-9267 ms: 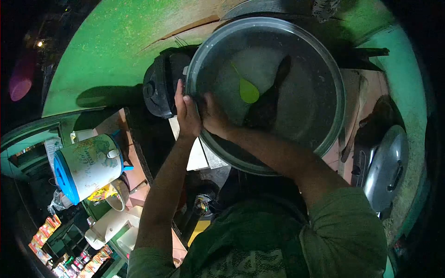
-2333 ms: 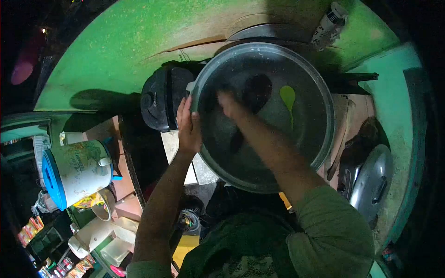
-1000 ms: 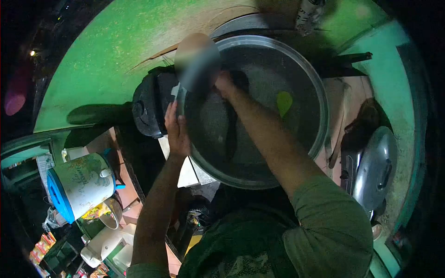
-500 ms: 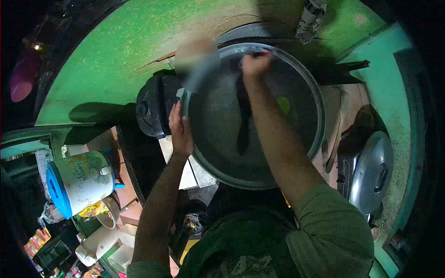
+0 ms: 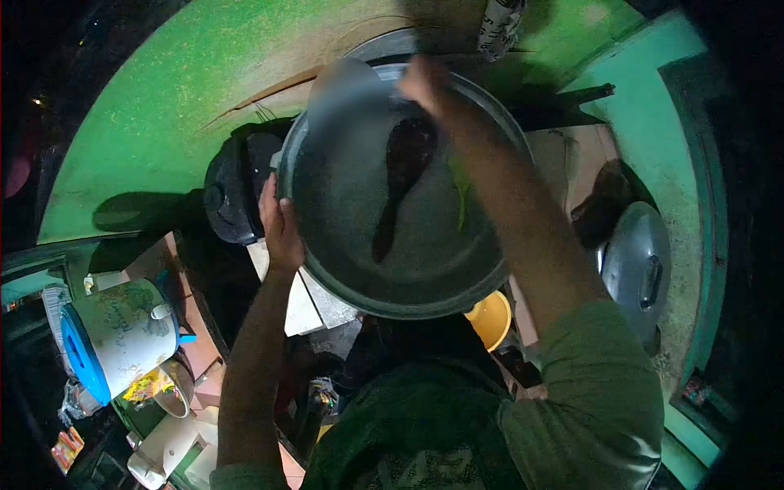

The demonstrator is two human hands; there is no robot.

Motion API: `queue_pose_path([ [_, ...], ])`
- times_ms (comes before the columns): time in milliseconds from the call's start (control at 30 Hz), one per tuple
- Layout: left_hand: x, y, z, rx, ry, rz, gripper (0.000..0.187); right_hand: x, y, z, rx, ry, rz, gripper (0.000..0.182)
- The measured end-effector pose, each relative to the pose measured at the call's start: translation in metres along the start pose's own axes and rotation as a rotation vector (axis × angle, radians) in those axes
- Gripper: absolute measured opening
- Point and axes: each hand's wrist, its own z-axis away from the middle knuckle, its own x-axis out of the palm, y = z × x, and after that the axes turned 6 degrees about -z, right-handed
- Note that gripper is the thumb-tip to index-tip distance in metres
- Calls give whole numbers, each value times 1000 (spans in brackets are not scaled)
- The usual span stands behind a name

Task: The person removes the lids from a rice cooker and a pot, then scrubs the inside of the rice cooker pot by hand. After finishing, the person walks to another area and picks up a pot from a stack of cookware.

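Observation:
A large round metal basin [image 5: 351, 286] fills the middle of the view. My left hand [image 5: 282, 233] rests against its left rim, fingers stretched along the outside and thumb near the edge. Reaching across the basin, my right hand [image 5: 422, 86] is at the far inner wall. It is curled and blurred by motion, and whatever it may hold is hidden. Inside the basin lies a dark paddle-like shape [image 5: 408, 155], which could be a shadow or an object. A yellow-green patch [image 5: 460, 192] shows beside my right forearm.
A dark rounded appliance [image 5: 233, 188] stands left of the basin. At the lower left is a white cooler jug with a blue lid [image 5: 122, 335]. To the right sits a metal lid [image 5: 641, 269]. A yellow bowl [image 5: 492, 320] is below the basin, and a green wall [image 5: 163, 147] rises behind.
The basin and its surroundings have shifted left in view. My right hand has moved toward the upper left along the basin. The dark shape looks broader, and more of the yellow bowl shows.

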Motion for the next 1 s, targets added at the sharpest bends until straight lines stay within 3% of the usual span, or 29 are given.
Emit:
queue_pose_path([
  [33,2,-1,1,-2,-5,14,54,6,52,-10,-105,88,122,26],
  [100,-1,7,-1,2,-9,5,53,-57,62,43,8,-97,260,29],
  [167,1,3,-1,-15,-15,46,57,-76,91,80,128,-219,368,31],
  [233,-3,18,-4,-31,-22,28,57,-83,112,132,228,-78,334,33],
  [300,-4,18,-4,-51,-19,6,58,-103,110,172,135,-424,422,34],
  [400,-3,5,-4,-11,-7,-76,57,-112,84,182,146,-434,381,36],
  [467,0,4,-2,4,0,-31,56,-97,91,139,31,-345,549,36],
  [533,1,0,-1,-19,-3,-33,55,-109,53,111,96,-363,429,37],
  [633,-1,3,0,-50,-33,-48,57,-90,88,103,22,-431,491,38],
  [700,-2,6,-4,-83,-42,-67,58,-109,74,149,66,-590,592,38],
  [767,-1,6,-1,-23,-3,-46,62,-95,107,199,187,-674,553,35],
  [833,1,10,2,-53,6,-35,64,-107,72,252,176,-822,437,30],
  [900,-1,13,-5,-58,31,-46,65,-65,62,292,114,-816,245,34],
  [933,1,8,-5,-50,36,-51,65,-49,25,301,164,-960,191,34],
  [1000,5,-2,-4,11,54,89,65,-14,-44,308,15,-935,31,35],
])
